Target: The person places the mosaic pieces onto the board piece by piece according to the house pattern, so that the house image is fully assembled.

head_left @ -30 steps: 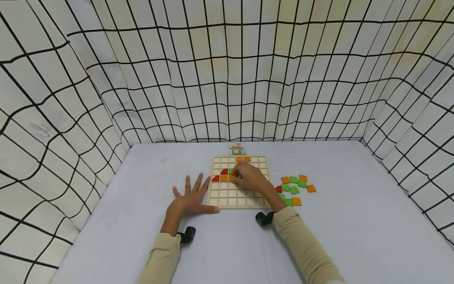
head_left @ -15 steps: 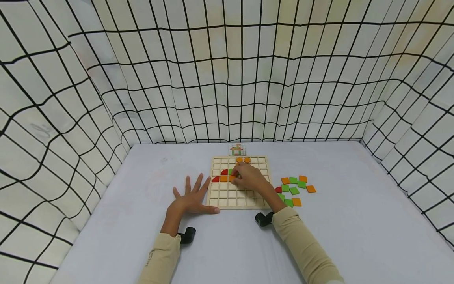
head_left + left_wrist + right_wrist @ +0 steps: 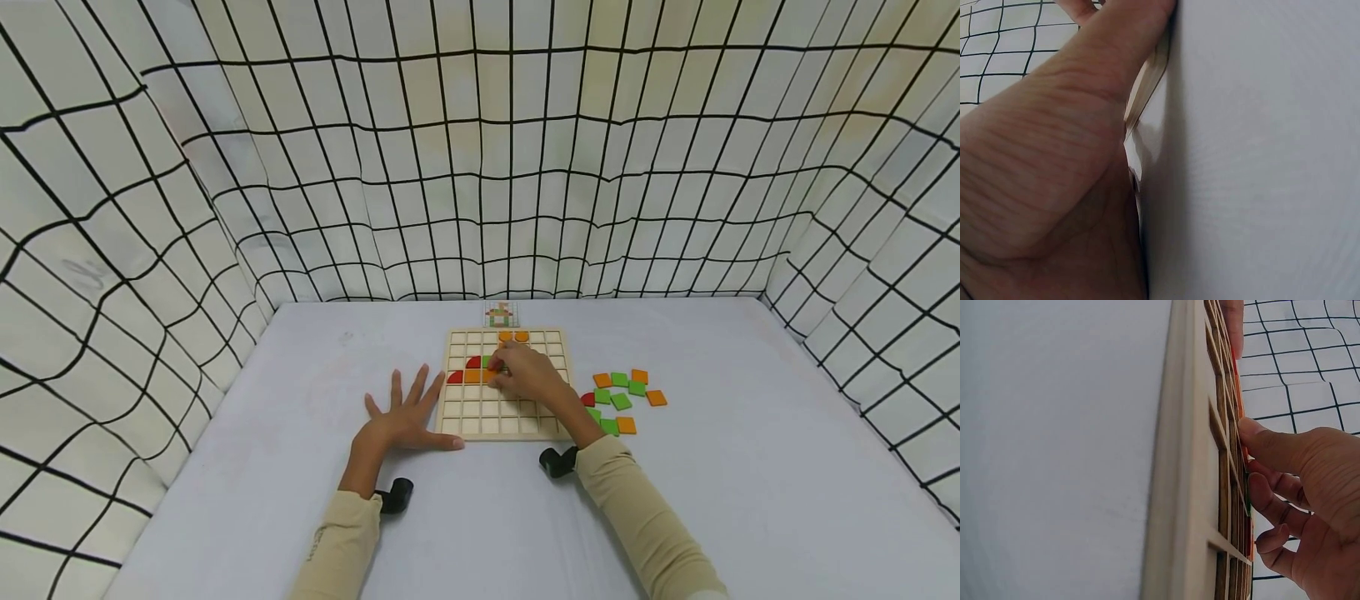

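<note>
In the head view, a wooden grid board point(image 3: 495, 435) lies on the white table. My right hand point(image 3: 528, 372) reaches over its middle, thumb and fingertips bent down around an orange square tile point(image 3: 489, 377) in the grid. The right wrist view shows the thumb point(image 3: 1257, 434) at the orange edge and curled fingers close by it. To the left sit another orange square point(image 3: 472, 377), a red quarter-round tile point(image 3: 455, 377), a second red quarter-round point(image 3: 474, 362) and a green tile point(image 3: 486, 361). My left hand point(image 3: 401, 423) lies spread on the table, thumb along the board's near left corner.
A small pattern card point(image 3: 501, 314) lies beyond the board. Two orange rounded tiles point(image 3: 513, 337) sit in its far row. Loose green and orange squares point(image 3: 620, 402) and a red quarter-round piece point(image 3: 588, 400) lie right of the board. Grid-patterned white cloth point(image 3: 510, 208) encloses the table.
</note>
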A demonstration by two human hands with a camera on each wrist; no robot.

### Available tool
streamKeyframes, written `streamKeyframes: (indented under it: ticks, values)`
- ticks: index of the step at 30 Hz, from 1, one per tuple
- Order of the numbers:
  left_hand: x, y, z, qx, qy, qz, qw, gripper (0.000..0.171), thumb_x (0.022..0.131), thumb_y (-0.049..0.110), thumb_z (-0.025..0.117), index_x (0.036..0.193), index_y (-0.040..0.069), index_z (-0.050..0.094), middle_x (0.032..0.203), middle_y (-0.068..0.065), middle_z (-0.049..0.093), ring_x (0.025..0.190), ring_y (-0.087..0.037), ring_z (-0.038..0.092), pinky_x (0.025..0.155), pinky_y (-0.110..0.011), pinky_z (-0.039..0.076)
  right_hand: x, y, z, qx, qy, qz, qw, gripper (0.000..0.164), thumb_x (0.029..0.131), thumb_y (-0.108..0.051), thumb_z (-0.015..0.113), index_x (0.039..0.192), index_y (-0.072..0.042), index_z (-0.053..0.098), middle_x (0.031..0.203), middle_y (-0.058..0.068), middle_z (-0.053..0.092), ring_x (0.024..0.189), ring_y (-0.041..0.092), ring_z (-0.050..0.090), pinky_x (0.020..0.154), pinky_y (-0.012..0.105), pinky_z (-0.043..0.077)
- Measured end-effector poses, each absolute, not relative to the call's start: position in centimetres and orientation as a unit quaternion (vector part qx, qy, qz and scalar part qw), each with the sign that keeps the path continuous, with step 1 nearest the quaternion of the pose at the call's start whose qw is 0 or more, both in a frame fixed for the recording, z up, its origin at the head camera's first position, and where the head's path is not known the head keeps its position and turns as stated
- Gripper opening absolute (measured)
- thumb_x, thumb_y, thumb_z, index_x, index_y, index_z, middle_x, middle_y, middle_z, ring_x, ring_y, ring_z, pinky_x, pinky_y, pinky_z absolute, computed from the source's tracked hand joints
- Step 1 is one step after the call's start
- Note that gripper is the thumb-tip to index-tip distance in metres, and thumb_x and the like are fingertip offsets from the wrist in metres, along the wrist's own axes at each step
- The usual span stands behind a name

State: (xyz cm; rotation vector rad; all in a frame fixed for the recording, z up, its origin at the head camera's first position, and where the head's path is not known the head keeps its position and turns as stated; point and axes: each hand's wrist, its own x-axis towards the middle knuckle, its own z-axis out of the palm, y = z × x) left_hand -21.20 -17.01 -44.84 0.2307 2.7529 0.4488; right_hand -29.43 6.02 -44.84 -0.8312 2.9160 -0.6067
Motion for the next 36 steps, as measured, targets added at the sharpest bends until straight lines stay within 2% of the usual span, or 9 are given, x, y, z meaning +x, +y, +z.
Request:
streamKeyframes:
  ticks: [12, 18, 25, 31, 36]
  values:
    - [-21.3, -17.2, -44.8, 0.083, 0.968, 0.161, 0.171, 0.122, 0.068, 0.078, 0.067, 0.159, 0.023, 0.007, 0.165, -0.011, -0.011, 0.145, -0.049, -0.023, 0.099, -0.083, -0.01, -28.9, 6.2, -44.0, -0.262, 0.942, -0.209, 0.013, 0.024, 0.088, -0.034, 0.073, 0.102, -0.014, 0.071, 0.105, -0.001, 0.065, 0.084, 0.011, 0.056, 0.073, 0.028, 0.05]
    - [-21.3, -17.0, -44.8, 0.083, 0.967, 0.165, 0.174, 0.122, 0.068, 0.077, 0.068, 0.159, 0.023, 0.007, 0.165, -0.011, -0.011, 0.145, -0.049, -0.023, 0.099, -0.083, -0.01, -28.8, 7.0, -44.1, -0.253, 0.946, -0.204, 0.011, 0.025, 0.089, -0.037, 0.071, 0.103, -0.017, 0.071, 0.106, -0.003, 0.066, 0.098, 0.015, 0.062, 0.078, 0.031, 0.053]
    - [-21.2, -16.9, -44.8, 0.081, 0.969, 0.158, 0.173, 0.121, 0.068, 0.077, 0.068, 0.159, 0.024, 0.007, 0.165, -0.011, -0.011, 0.145, -0.049, -0.023, 0.099, -0.083, -0.01, -28.8, 8.7, -43.8, -0.255, 0.945, -0.206, -0.004, 0.023, 0.091, -0.032, 0.07, 0.106, -0.014, 0.072, 0.099, -0.001, 0.063, 0.078, 0.012, 0.054, 0.065, 0.026, 0.047]
    - [-21.3, -17.0, -45.0, 0.077, 0.969, 0.158, 0.174, 0.122, 0.068, 0.076, 0.068, 0.159, 0.024, 0.007, 0.165, -0.01, -0.011, 0.145, -0.048, -0.023, 0.099, -0.083, -0.011, -28.8, 10.4, -43.5, -0.251, 0.943, -0.216, -0.016, 0.019, 0.091, -0.028, 0.07, 0.102, -0.012, 0.072, 0.104, 0.002, 0.066, 0.076, 0.013, 0.055, 0.063, 0.026, 0.048]
    - [-21.3, -16.9, -45.1, 0.076, 0.969, 0.16, 0.172, 0.121, 0.068, 0.076, 0.069, 0.159, 0.024, 0.007, 0.165, -0.01, -0.011, 0.145, -0.048, -0.024, 0.099, -0.082, -0.011, -28.7, 11.8, -43.4, -0.242, 0.947, -0.209, -0.015, 0.022, 0.092, -0.028, 0.069, 0.105, -0.01, 0.072, 0.106, 0.003, 0.066, 0.076, 0.013, 0.056, 0.064, 0.026, 0.049]
